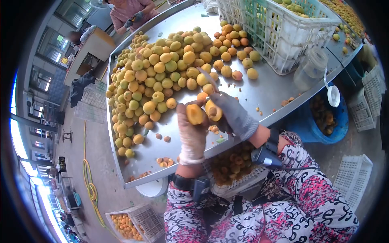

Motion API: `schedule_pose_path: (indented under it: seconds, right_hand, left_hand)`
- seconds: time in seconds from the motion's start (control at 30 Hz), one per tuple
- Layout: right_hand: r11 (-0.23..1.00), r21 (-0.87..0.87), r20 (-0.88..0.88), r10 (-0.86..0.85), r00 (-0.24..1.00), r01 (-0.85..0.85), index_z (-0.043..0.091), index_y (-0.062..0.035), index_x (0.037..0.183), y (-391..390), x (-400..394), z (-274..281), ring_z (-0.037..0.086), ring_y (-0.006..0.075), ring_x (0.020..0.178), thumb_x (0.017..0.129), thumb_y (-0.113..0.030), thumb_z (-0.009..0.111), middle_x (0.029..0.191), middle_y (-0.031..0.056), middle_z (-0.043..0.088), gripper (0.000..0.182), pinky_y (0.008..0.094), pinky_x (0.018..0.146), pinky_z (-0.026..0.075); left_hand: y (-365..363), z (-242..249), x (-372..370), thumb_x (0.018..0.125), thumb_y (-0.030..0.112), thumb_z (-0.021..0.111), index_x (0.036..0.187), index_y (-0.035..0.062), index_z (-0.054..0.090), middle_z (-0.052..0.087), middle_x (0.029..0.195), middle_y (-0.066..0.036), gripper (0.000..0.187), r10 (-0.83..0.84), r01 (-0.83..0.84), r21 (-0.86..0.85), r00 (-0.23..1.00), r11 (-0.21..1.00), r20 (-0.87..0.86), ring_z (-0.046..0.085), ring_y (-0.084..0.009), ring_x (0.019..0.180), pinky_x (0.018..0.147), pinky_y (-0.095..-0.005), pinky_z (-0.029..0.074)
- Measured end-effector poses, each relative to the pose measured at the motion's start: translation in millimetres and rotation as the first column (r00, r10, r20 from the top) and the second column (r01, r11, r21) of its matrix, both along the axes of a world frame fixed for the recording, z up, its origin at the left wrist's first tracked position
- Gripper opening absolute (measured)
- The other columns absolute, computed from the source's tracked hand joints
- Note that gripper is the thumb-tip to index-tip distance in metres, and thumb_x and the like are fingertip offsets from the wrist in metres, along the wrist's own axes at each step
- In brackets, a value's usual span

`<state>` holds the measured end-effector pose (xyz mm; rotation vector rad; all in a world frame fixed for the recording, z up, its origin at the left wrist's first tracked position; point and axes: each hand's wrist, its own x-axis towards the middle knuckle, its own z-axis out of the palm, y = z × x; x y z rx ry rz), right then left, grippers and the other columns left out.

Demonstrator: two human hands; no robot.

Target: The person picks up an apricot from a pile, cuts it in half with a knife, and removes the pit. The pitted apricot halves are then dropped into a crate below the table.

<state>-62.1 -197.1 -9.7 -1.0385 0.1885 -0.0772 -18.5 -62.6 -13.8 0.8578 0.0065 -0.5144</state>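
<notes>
My left hand (192, 139), in a pale glove, is closed on an apricot half (195, 115) with its cut yellow face up. Right beside it is the other half (213, 111), the brown pit still in it, between my two hands. My right hand (237, 115), in a grey glove, is closed around a knife; its blade (208, 75) points up and away over the fruit. The knife's handle is hidden in the glove. A large heap of whole apricots (160, 69) lies on the metal table (259, 91) just beyond my hands.
A white crate (279, 40) of fruit and a clear plastic jar (311, 67) stand on the table's right. Below the near edge are a crate of apricot pieces (233, 166) and a blue tub (338, 125). A gloved person (133, 14) works across the table.
</notes>
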Motion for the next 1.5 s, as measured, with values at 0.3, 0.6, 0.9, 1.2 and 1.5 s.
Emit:
schedule_pose_path:
  seconds: [0.3,0.6,0.9,1.2,1.5]
  right_hand:
    - [0.994,0.103,-0.031,-0.018,0.999,0.021,0.059,-0.0049,0.095,-18.3,-15.5,25.1,0.05,0.0045,0.051,0.091,-0.044,0.054,0.07,-0.0029,0.056,0.039,0.0174,0.044,0.039]
    - [0.815,-0.558,-0.052,0.155,0.986,-0.158,0.065,-0.0017,0.086,-13.0,-7.1,11.3,0.056,0.0078,0.061,0.082,-0.04,0.067,0.066,0.0016,0.06,0.038,0.0226,0.054,0.045]
    - [0.85,-0.527,0.054,0.065,0.996,-0.027,0.067,-0.0062,0.105,-17.6,-5.9,14.7,0.052,0.0034,0.056,0.086,-0.031,0.064,0.068,-0.0002,0.06,0.031,0.0185,0.049,0.042]
    - [0.985,0.104,0.267,-0.159,0.95,0.135,0.058,-0.0061,0.088,-36.1,-13.0,36.8,0.034,0.0055,0.039,0.095,-0.032,0.053,0.052,-0.0034,0.039,0.028,0.0222,0.039,0.028]
    - [0.95,0.102,0.227,-0.311,0.923,0.296,0.057,-0.0068,0.078,-21.0,-11.3,42.2,0.043,0.0014,0.042,0.088,-0.026,0.064,0.052,-0.006,0.046,0.023,0.0194,0.036,0.031]
  left_hand:
    - [31.6,38.1,-24.4,0.086,0.055,0.052,0.117,-0.0018,0.054,0.064,0.094,-0.014,0.065,-0.871,0.192,0.904,0.403,0.381,0.282,0.061,-0.0183,0.084,0.069,-0.0294,0.048]
    - [10.7,16.4,-15.8,0.095,0.044,0.042,0.123,0.0012,0.049,0.06,0.102,-0.013,0.052,-0.393,0.36,0.22,0.911,0.906,0.124,0.062,-0.0249,0.09,0.067,-0.0368,0.056]
    - [19.5,5.2,-1.1,0.087,0.044,0.057,0.111,-0.0022,0.053,0.058,0.079,-0.014,0.052,-0.529,0.524,0.162,0.848,0.836,-0.015,0.06,-0.0241,0.067,0.05,-0.0316,0.053]
    - [0.9,-17.9,-10.7,0.086,0.03,0.059,0.113,0.0027,0.056,0.058,0.089,-0.013,0.038,-0.428,0.438,0.02,0.885,0.899,-0.182,0.053,-0.0198,0.056,0.051,-0.0339,0.045]
    - [-22.7,-2.5,-29.9,0.089,0.036,0.054,0.107,0.0091,0.055,0.06,0.093,-0.01,0.032,-0.33,0.336,-0.046,0.874,0.941,-0.357,0.056,-0.0228,0.065,0.05,-0.0325,0.042]
